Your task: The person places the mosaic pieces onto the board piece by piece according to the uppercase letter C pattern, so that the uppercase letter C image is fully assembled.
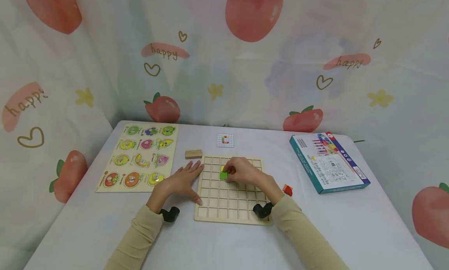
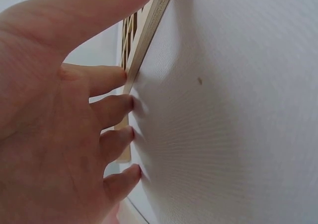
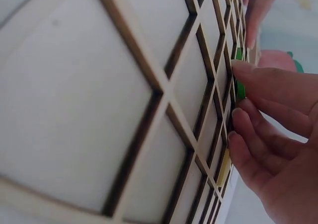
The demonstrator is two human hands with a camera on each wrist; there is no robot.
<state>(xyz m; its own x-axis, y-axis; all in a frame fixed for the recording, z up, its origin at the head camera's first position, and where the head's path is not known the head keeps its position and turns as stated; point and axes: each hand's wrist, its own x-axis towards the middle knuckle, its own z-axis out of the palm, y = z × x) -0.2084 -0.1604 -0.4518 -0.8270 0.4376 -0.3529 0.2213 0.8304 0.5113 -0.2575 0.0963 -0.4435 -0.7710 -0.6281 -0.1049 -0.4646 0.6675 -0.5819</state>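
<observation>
Pinching a green piece (image 3: 241, 89), the right hand's (image 1: 243, 171) fingers sit over the grid board (image 1: 222, 203), a yellow piece (image 3: 224, 169) close by; the left hand (image 1: 182, 183) lies spread, gripping nothing, along its left edge. Little seems done — most visible cells are bare, and red pieces (image 1: 287, 190) (a colour the pattern card (image 1: 225, 140) shows) remain on the counter (image 1: 210, 246).

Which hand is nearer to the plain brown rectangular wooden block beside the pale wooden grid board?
Left. The left hand lies just on the near side of the block; the right hand is farther off, over the grid board, to the block's right.
</observation>
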